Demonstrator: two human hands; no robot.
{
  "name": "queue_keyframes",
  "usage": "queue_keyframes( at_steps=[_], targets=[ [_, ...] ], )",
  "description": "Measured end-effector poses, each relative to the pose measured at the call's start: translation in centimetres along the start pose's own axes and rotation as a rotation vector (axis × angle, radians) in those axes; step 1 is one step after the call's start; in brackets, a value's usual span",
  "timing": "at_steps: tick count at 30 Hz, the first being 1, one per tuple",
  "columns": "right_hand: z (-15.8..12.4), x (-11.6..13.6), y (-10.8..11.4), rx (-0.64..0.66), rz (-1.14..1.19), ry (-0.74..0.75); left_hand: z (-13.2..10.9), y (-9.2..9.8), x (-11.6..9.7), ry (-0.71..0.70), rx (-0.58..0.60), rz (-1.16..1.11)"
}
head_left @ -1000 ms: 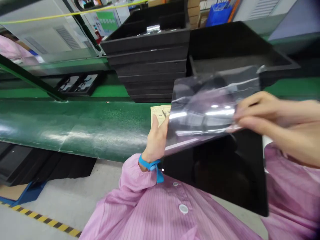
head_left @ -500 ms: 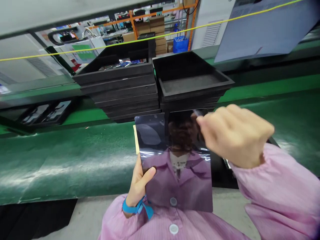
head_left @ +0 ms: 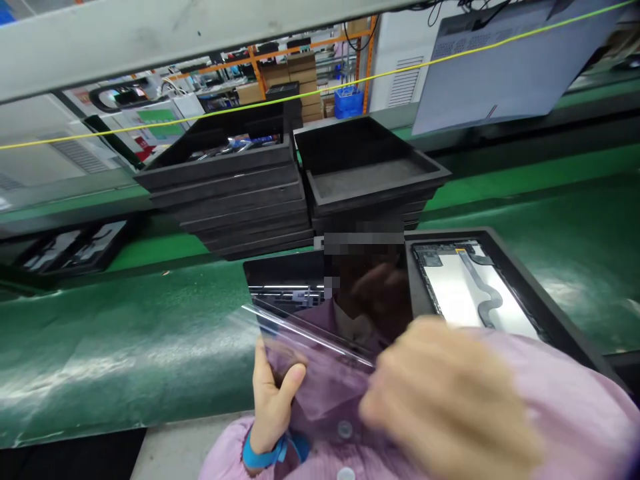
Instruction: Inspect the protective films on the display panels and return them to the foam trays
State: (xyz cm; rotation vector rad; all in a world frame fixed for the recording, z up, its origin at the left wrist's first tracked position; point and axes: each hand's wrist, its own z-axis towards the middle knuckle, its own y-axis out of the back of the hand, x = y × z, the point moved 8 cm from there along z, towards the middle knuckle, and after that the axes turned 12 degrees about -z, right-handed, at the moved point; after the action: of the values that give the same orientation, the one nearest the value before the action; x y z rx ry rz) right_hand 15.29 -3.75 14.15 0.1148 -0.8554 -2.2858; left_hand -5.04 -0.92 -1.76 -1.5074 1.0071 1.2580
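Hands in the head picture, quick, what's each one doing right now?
Left hand: closed, holding the black panel by its edge.
Right hand: closed, blurred, seems to hold the clear film.

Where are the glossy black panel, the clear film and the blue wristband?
Glossy black panel (head_left: 295, 272): head view, uncovered upper part.
Clear film (head_left: 327, 379): head view, middle of the sheet.
Blue wristband (head_left: 261, 459): head view, band around the left wrist.

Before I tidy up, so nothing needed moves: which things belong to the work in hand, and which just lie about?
Belonging: dark panel in left hand; clear film at right hand; probably white-backed panel; perhaps stacked trays.

Seemingly unrelated: blue bin; cardboard boxes; yellow cord.
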Motion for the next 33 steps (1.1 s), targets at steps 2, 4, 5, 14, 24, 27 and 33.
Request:
queue_keyframes(
  at_steps=[2, 4, 5, 14, 24, 27, 33],
  targets=[
    [1.1, -3.4, 2.5, -0.137, -0.076, -0.167, 0.0, 0.6, 0.7, 0.029, -0.044, -0.004],
    [2.0, -6.0, 3.0, -0.133, 0.002, -0.281, 0.2, 1.3, 1.5, 0.045, -0.061, 0.012],
    [2.4, -6.8, 2.5, -0.074, 0.097, -0.327, 0.4, 1.5, 1.9, 0.048, -0.056, 0.016],
    [1.3, -8.1, -1.3, 0.114, 0.839, -0.663, 1.3, 1.2, 2.7, 0.053, 0.07, -0.04],
    [0.8, -8.4, -0.8, 0.059, 0.795, -0.581, 0.5, 0.4, 0.7, 0.01, 0.052, -0.056],
    [-0.4, -9.3, -0.1, 0.005, 0.611, -0.576, -0.2, -0.3, -1.1, -0.055, 0.133, -0.008],
    [-1.4, -10.6, 0.5, -0.143, 0.624, -0.693, -1.0, -2.9, -3.4, -0.114, 0.351, -0.055]
  ],
)
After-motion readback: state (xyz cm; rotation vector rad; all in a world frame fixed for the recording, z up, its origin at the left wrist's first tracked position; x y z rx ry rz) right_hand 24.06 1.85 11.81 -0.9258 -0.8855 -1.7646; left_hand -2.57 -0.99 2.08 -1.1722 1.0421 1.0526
